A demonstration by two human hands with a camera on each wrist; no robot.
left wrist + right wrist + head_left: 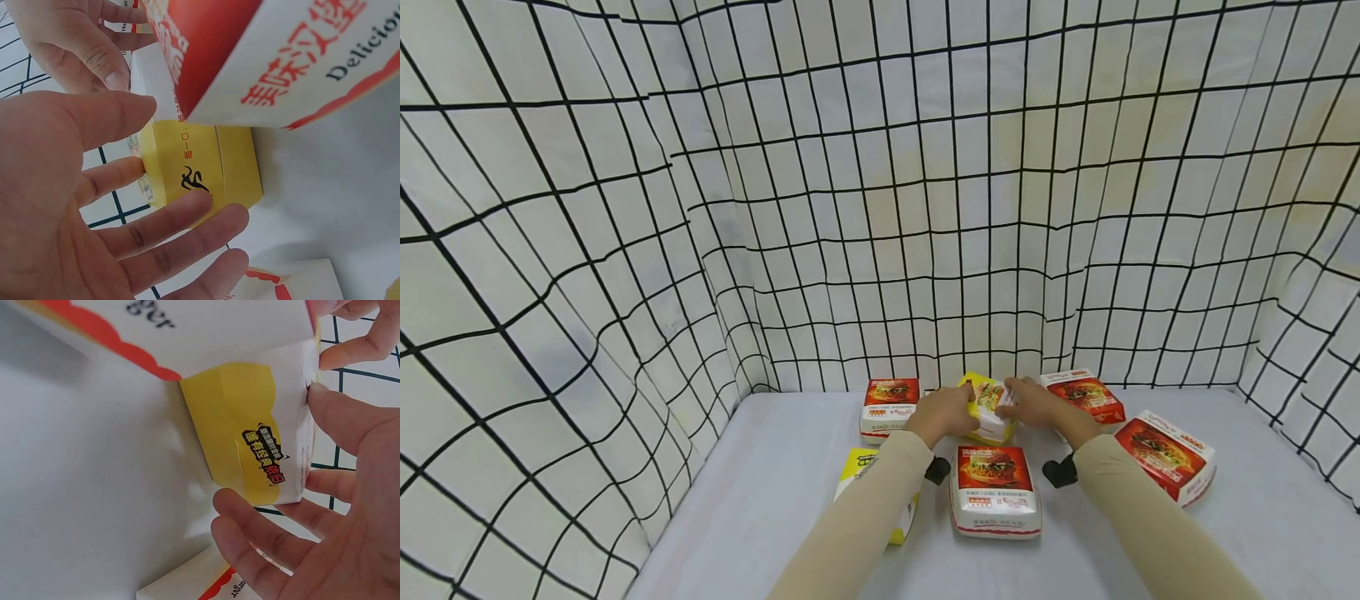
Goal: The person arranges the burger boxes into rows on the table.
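Observation:
At the back of the table my two hands flank a yellow-and-white burger box [988, 407]. The left hand [946, 411] touches its left part, with thumb and forefinger by the top edge; the fingers [169, 256] are spread and fairly straight in the left wrist view. My right hand [1033, 402] lies at the other side. Its thumb [334, 412] touches the box's upper edge in the right wrist view, and the fingers reach loosely past its end. Right in front of the hands sits a red-and-white burger box [996, 496].
Another red-and-white box [890, 408] stands at back left, and two more [1084, 393], [1168, 457] are on the right. A yellow box [856, 468] is partly hidden by the left forearm. White netted walls [880, 208] rise behind the white table [760, 467].

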